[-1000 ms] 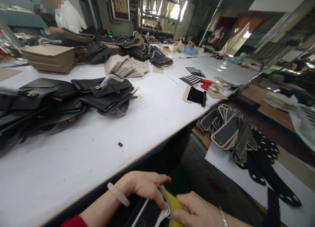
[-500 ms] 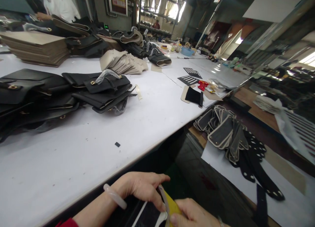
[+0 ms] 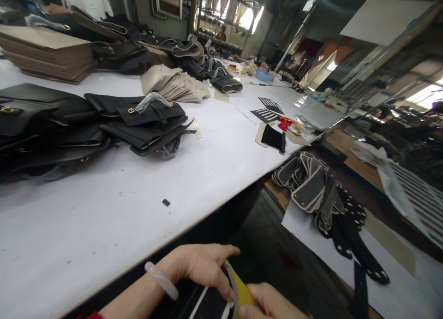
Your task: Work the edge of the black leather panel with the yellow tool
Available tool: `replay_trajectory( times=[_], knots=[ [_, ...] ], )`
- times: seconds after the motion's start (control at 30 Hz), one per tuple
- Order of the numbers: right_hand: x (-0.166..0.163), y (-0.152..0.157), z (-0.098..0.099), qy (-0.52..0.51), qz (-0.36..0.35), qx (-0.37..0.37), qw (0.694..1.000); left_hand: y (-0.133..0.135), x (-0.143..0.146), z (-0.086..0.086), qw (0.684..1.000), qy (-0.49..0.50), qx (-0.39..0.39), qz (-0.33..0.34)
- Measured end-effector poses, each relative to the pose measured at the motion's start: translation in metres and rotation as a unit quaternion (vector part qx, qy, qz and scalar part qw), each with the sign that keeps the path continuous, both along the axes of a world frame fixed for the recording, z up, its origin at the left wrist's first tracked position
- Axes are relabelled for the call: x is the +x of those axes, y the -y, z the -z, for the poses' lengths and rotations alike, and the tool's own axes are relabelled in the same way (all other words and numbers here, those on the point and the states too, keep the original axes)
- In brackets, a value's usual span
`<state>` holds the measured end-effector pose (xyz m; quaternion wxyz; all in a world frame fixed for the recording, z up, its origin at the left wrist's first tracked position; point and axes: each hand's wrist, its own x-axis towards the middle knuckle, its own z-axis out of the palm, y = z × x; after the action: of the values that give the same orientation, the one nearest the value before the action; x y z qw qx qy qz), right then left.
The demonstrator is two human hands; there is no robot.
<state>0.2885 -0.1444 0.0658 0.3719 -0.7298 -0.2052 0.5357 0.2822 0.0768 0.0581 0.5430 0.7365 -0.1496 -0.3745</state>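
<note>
My left hand (image 3: pixel 197 266) and right hand (image 3: pixel 268 303) both pinch a black leather piece (image 3: pixel 207 305) below the table (image 3: pixel 138 208) edge (thin, floppy, light); I'd grip its trimmed edges.

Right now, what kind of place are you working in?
Most likely a leather-goods or handbag workshop. Black bags are piled on a long white worktable, cut strap pieces are heaped on a side bench, and stacked beige panels sit at the back.

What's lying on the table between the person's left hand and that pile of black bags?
In the head view, only a small black scrap lies on the white table between the left hand and the black bags; otherwise bare.
</note>
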Motion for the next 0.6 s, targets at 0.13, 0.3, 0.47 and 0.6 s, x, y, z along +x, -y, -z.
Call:
replay_trajectory(
  times=[0.13,0.3,0.47,0.6],
  knots=[
    [0.003,0.0,-0.001,0.008,-0.021,-0.003,1.0,0.0,-0.002,0.002,1.0,0.004,0.001,-0.022],
    [0.007,0.001,0.001,0.025,-0.026,-0.01,0.999,0.005,-0.002,0.01,0.995,-0.05,-0.073,-0.035],
    [0.012,-0.006,0.005,0.073,-0.059,-0.036,0.995,0.01,-0.005,0.015,0.982,-0.098,-0.134,-0.085],
    [0.007,-0.013,0.005,0.045,-0.071,0.006,0.996,0.005,-0.014,0.012,0.978,-0.059,-0.142,-0.14]
  ],
)
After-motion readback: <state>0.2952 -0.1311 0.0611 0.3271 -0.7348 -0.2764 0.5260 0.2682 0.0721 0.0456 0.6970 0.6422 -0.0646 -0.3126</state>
